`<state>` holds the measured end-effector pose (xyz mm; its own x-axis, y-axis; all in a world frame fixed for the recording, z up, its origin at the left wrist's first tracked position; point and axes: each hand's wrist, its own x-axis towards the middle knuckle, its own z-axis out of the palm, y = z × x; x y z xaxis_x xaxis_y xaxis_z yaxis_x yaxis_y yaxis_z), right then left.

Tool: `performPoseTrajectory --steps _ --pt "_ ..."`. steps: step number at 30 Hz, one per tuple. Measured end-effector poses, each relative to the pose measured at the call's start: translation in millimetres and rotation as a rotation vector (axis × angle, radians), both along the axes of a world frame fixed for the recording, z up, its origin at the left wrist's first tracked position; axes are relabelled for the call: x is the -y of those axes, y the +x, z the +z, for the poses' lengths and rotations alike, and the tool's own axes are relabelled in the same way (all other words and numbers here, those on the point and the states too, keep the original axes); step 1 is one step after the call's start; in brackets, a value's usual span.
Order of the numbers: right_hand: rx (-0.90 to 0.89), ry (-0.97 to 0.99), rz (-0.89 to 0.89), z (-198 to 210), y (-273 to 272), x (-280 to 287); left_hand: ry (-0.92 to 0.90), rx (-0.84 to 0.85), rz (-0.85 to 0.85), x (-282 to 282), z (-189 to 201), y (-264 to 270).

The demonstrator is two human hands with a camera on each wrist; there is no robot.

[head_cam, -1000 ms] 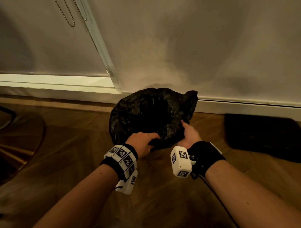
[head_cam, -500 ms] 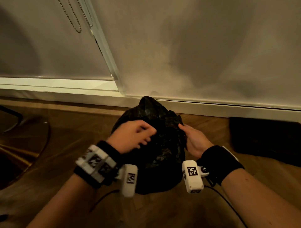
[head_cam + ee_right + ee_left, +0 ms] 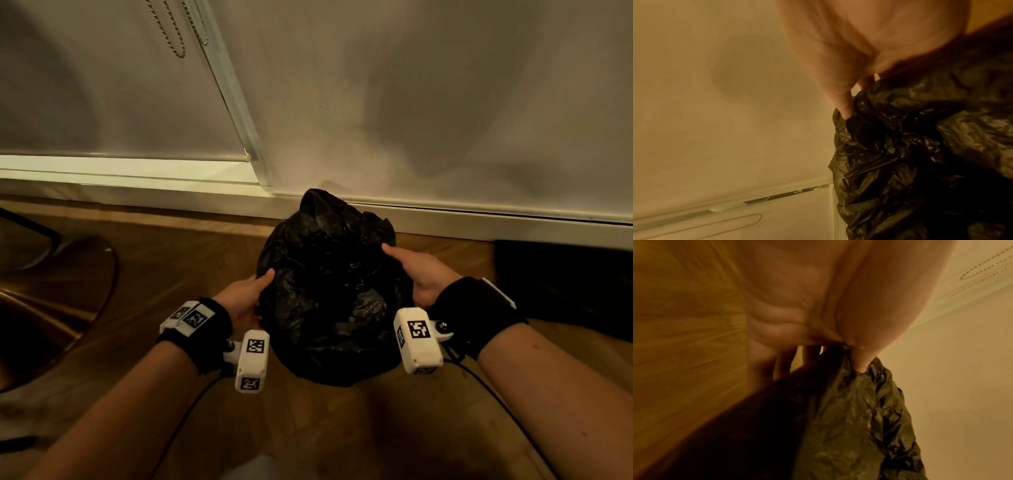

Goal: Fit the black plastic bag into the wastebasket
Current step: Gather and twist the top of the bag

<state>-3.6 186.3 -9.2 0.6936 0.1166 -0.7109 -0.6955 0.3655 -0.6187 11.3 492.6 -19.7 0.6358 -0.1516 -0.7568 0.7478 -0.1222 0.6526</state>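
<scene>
Both forearms reach forward; left hand (image 3: 245, 299) and right hand (image 3: 423, 274) face each other, thumbs extended, fingers curled and gripping.

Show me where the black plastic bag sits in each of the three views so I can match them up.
Head: black plastic bag at centre, between left hand and right hand.
Left wrist: lower right, under the thumb.
Right wrist: right side.
Shared landmark: bead chain, also top right in left wrist, bottom left in right wrist.
</scene>
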Motion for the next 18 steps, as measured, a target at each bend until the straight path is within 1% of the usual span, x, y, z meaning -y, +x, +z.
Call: performPoseTrajectory --steps 3,8,12,13,18 --pt "-0.015 -0.046 0.048 -0.6 4.4 12.1 -0.017 0.000 -0.032 5.4 -4.5 -8.9" --pt "0.002 -0.019 0.161 5.6 18.5 23.7 -0.147 0.046 0.001 5.6 0.8 -11.4" --pt "0.039 -0.148 0.272 7.5 24.9 27.3 -0.207 0.069 0.059 11.3 5.6 -13.8" --pt "0.039 -0.143 0.281 7.8 26.8 29.1 -0.209 0.075 0.063 12.9 5.2 -13.3" --pt "-0.023 -0.038 0.282 5.6 34.8 33.3 -0.212 0.021 -0.020 20.7 5.6 -5.2"
